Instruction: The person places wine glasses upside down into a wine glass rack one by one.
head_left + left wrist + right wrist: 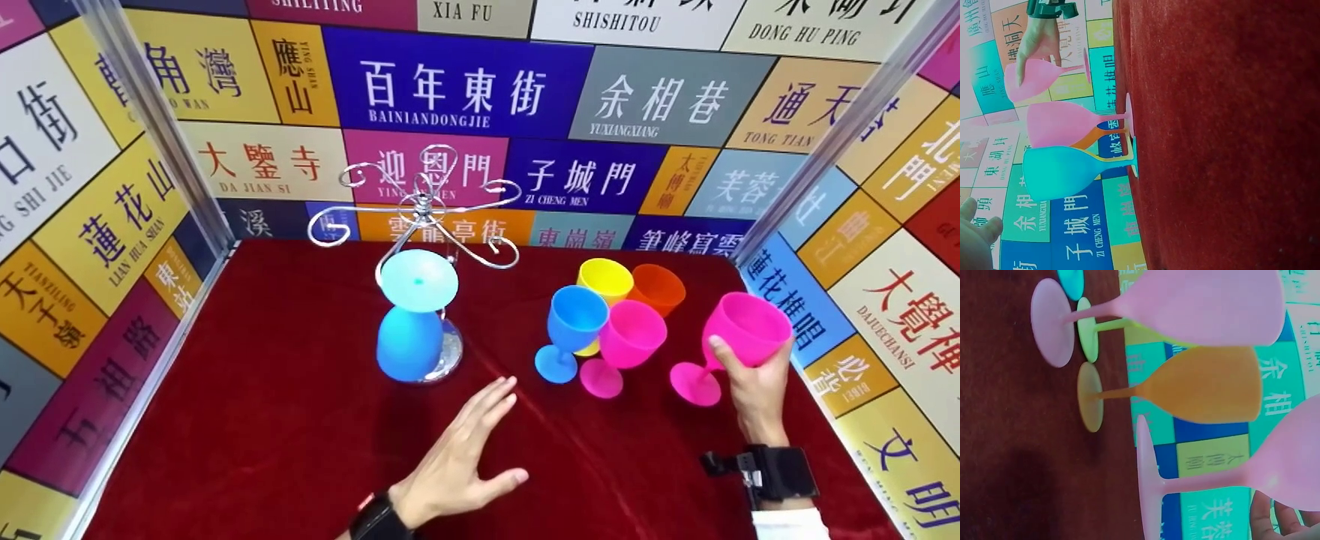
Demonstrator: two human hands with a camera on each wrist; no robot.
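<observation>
At the right, my right hand (759,386) grips a pink goblet (750,330) by its bowl, holding it slightly tilted; its foot appears lifted off the cloth in the right wrist view. Left of it stand a second pink goblet (634,334), a blue goblet (576,319), a yellow goblet (604,276) and an orange goblet (1204,385). My left hand (457,450) hovers over the cloth with fingers extended, holding nothing. Beyond it, a blue goblet (409,345) hangs upside down on a silver scrolled rack (422,210), its pale foot upward.
Dark red cloth (285,420) covers the table. Walls with coloured, lettered panels (457,82) enclose the back and both sides, with metal posts (161,135) at the corners. The rack's curled arms spread wide above its round base (448,352).
</observation>
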